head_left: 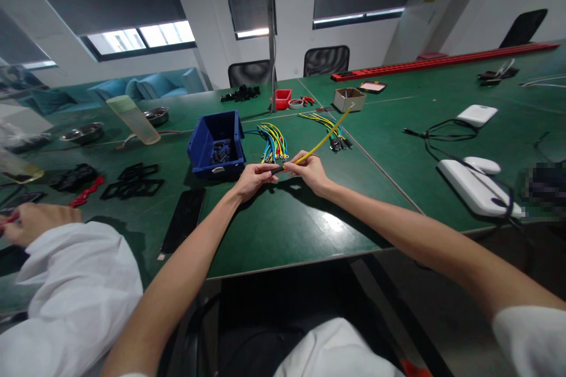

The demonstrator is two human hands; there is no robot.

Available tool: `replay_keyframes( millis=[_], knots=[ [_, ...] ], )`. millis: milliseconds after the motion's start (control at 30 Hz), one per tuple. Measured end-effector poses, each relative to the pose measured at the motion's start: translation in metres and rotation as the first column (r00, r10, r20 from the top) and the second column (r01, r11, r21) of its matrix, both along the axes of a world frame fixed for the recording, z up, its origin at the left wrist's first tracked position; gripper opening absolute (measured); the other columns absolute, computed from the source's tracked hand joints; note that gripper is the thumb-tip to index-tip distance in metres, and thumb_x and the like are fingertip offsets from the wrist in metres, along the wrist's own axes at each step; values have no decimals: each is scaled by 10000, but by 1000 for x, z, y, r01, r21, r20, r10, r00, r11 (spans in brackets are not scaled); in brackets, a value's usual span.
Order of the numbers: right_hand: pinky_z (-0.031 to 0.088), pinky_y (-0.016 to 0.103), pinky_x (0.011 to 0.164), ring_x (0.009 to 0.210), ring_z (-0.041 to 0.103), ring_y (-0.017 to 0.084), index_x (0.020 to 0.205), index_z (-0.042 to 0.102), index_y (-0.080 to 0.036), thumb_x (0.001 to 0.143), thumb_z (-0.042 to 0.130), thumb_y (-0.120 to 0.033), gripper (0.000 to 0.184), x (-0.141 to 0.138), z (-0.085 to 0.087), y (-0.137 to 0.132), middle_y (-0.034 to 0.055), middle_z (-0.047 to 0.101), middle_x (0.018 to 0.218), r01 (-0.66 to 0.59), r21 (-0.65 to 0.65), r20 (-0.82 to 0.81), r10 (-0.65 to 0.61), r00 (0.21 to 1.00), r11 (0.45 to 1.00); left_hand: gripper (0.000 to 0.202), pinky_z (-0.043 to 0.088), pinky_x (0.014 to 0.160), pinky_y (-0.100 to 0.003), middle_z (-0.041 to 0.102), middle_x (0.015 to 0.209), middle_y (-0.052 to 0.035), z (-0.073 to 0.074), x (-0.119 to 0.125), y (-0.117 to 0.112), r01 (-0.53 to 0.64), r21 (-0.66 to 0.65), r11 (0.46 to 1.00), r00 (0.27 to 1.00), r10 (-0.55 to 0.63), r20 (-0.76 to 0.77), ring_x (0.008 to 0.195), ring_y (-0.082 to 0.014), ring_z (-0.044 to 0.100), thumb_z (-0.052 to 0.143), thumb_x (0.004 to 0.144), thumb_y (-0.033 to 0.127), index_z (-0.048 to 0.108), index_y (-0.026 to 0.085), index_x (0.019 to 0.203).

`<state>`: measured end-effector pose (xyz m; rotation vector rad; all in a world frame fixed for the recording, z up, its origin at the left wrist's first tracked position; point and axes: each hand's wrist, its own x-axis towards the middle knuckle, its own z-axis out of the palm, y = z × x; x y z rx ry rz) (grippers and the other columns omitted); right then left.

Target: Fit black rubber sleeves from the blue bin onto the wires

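Between the fingers of my left hand point(254, 179) is a small black sleeve point(277, 170). My right hand point(312, 172) pinches a yellow wire point(325, 138) close to its near end, which meets the sleeve. The wire's other end sticks up toward the far right. How far the wire end reaches into the sleeve is hidden by my fingers. Just beyond my hands lies a bundle of yellow, blue and red wires point(274, 140) with metal ring ends. A second bundle of wires point(329, 126), with black ends, rests to its right.
A blue bin point(216, 147) with black pieces stands left of my hands, a black phone point(183, 221) nearer. At far left is a co-worker's hand point(44, 222). Beyond are a red tray point(281, 98) and a cardboard box point(349, 100). White devices point(477, 188) with cables lie right.
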<state>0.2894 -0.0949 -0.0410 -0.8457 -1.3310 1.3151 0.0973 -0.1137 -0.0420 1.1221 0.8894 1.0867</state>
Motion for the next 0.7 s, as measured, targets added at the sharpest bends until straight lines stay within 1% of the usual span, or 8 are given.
replay_keyframes(
  millis=[133,233,367,500,600,700],
  knots=[
    [535,262,595,691,676,172,708,581,-181,584,797,-413,341,0,-1,2,10,674,663,-4,-24,-13,4,1000,1000,443,523,739,-312,716,914,-102,-1,0,0,-22,8,1000,1000,22,-9,678,-139,658,820,572,277,704,105,963],
    [535,263,603,694,678,174,705,594,-173,563,811,-407,349,0,-2,2,15,677,670,-2,-44,-20,2,1000,999,448,521,735,-307,715,914,-100,-2,0,0,-10,18,1000,1000,10,-18,676,-130,653,811,592,292,697,103,982],
    [538,266,601,688,677,177,695,610,-169,548,822,-395,342,0,-3,3,20,680,670,3,-61,-26,-5,1000,998,438,516,717,-294,711,854,-77,-6,-1,1,-11,38,999,1000,12,-27,665,-126,649,807,604,291,695,110,986],
    [532,262,596,658,669,166,696,631,-167,545,829,-383,330,2,-3,4,27,684,662,-3,-78,-36,0,999,997,393,507,705,-271,707,824,-61,-9,0,3,-44,53,998,999,46,-23,642,-106,637,810,606,270,703,119,953],
    [534,268,606,670,671,171,703,644,-167,551,829,-385,324,1,-3,4,39,692,671,10,-76,-50,-14,999,997,391,509,726,-281,711,899,-87,-6,0,3,-44,49,998,999,44,-7,678,-117,648,806,616,292,706,122,954],
    [540,276,607,667,671,175,703,653,-169,555,829,-386,317,0,-1,3,39,692,671,32,-52,-49,-35,998,998,405,512,772,-315,699,1008,-117,-1,-1,1,2,39,999,1000,-2,12,767,-158,667,806,614,307,711,131,967]
  ],
)
